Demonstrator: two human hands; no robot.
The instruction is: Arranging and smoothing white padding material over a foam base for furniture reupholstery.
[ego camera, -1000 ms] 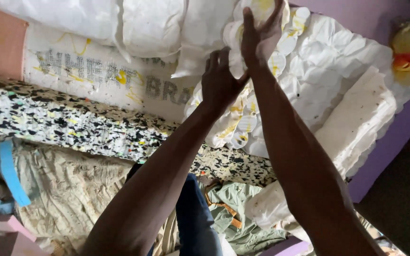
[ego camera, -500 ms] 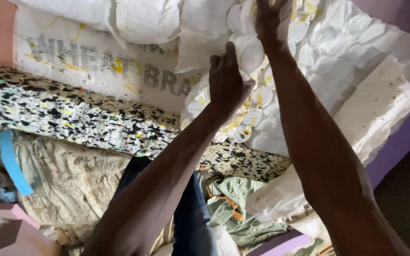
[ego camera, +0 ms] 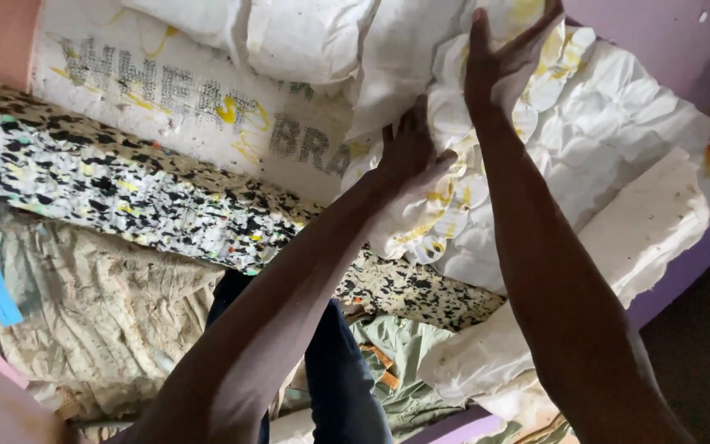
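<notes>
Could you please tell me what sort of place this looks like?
Probably a bedroom or sleeping area: both hands press a white quilted cover lying on a speckled foam mattress, with a white woven sack alongside.

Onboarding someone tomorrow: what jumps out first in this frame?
Both forearms reach up the middle, left hand and right hand pressed on a crumpled white quilted sheet stained yellow. Left of it lies a speckled foam slab under a printed white sack.
</notes>
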